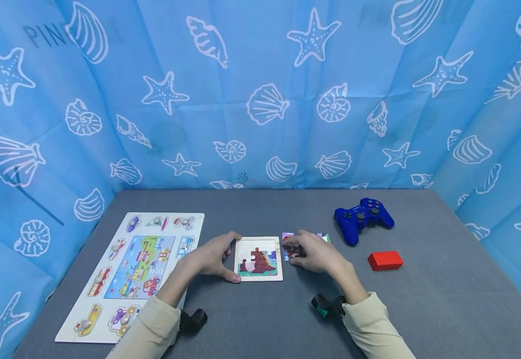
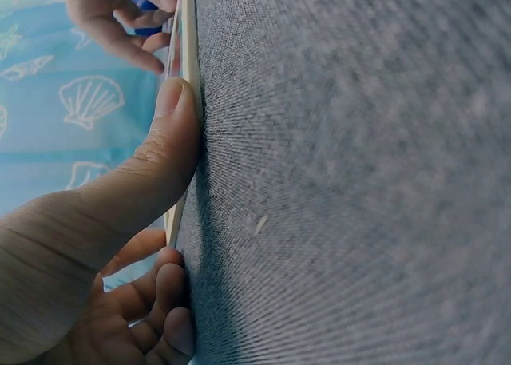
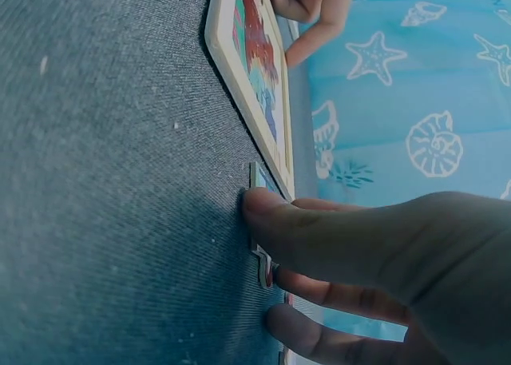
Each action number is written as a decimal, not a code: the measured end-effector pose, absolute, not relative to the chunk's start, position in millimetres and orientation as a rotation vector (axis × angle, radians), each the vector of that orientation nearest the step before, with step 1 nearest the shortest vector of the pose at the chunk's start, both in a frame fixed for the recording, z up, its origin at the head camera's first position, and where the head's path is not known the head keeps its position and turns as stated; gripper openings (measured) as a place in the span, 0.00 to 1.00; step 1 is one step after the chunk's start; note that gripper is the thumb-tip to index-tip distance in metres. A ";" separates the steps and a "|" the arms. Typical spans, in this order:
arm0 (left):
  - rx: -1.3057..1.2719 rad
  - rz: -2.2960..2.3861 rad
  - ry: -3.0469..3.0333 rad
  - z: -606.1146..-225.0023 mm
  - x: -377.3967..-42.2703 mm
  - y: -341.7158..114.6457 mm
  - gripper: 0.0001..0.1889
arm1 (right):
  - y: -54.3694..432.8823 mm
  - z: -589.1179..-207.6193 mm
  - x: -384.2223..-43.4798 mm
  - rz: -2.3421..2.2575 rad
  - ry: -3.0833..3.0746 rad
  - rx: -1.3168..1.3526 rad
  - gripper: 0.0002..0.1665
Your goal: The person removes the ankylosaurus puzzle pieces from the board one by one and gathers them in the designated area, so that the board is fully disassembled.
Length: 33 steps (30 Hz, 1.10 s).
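A small square wooden puzzle tray (image 1: 259,240) lies at mid-table, its lower part filled with joined pieces showing a reddish-brown dinosaur (image 1: 260,264). My left hand (image 1: 215,259) holds the tray by its left side, forefinger near the top corner and thumb (image 2: 172,133) at the bottom corner. Just right of the tray, my right hand (image 1: 316,252) is over several loose jigsaw pieces (image 1: 286,253). Its thumb and fingers pinch one jigsaw piece (image 3: 257,176) at the table surface, close to the tray's edge. Part of that piece is hidden behind the thumb.
A large knobbed peg puzzle board (image 1: 121,299) with vehicle pictures lies on the left, partly under my left forearm. At the right are a blue game controller (image 1: 363,218) and a red block (image 1: 385,261). A blue shell-patterned curtain (image 1: 260,99) stands behind the grey table (image 1: 260,319).
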<state>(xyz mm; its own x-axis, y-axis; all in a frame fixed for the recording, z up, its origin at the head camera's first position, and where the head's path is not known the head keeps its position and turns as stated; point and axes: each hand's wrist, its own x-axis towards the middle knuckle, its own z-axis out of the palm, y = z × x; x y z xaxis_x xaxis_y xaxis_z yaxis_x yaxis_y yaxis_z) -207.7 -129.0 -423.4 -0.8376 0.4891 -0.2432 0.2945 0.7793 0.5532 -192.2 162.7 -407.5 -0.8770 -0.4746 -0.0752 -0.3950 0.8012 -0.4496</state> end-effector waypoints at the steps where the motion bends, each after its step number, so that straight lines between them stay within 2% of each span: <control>1: 0.596 0.721 2.595 -423.5 -207.7 -129.1 0.52 | 162.5 -407.5 -192.0 -0.640 2.806 -0.681 0.23; 8: 0.594 0.720 2.597 -423.3 -207.9 -128.8 0.52 | 160.1 -408.9 -191.3 -0.655 2.812 -0.672 0.19; 24: 0.596 0.719 2.592 -423.3 -207.9 -129.1 0.53 | 159.7 -408.7 -192.0 -0.647 2.814 -0.653 0.17; 33: 0.578 0.712 2.593 -422.3 -208.0 -128.4 0.53 | 157.9 -405.2 -191.0 -0.652 2.845 -0.653 0.20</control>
<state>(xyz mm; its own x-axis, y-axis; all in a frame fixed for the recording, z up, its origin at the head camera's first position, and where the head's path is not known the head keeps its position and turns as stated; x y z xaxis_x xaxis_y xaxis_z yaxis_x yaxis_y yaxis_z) -208.0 -128.4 -422.3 -0.8392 0.4803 -0.2551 0.2828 0.7861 0.5497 -191.0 157.9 -405.2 -0.8939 -0.4458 -0.0478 -0.3806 0.8108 -0.4448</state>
